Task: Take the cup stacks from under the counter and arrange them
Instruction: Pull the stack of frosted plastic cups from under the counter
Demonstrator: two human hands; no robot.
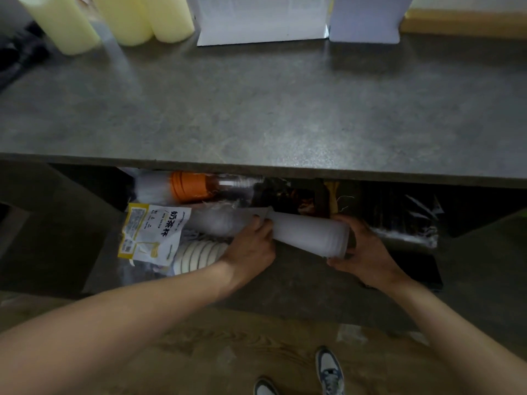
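**Both hands on a white cup stack under the counter**

Head view, looking down over the front edge of a grey counter [256, 109] into the dim shelf space below it.

A white cup stack [308, 232] lies on its side on the lower shelf [285, 286], just under the counter edge, wide end toward the right. Left hand [251, 246] grips the stack near its middle, fingers curled over the top. Right hand [362, 249] cups the wide end, thumb and fingers wrapped round the rim. The stack's far end runs left into a clear plastic sleeve [222, 220].

Beside the left hand, on the shelf: a flat packet with a yellow and white label [151, 232] printed with dark characters, and just below it a stack of pale ribbed lids or cups in plastic [196, 255]; cannot tell which. Behind these, an orange cup stack in clear wrap [191, 186] lies on its side, half under the counter lip. To the right of the right hand, dark bundles in shiny clear wrap [399, 220]; contents unclear.

On the counter top, far edge: three pale yellow cup stacks [122, 18] at the left, and white boxes [262, 21] near the centre.

Wood floor [228, 352] below, one shoe [329, 372] visible near the bottom edge.
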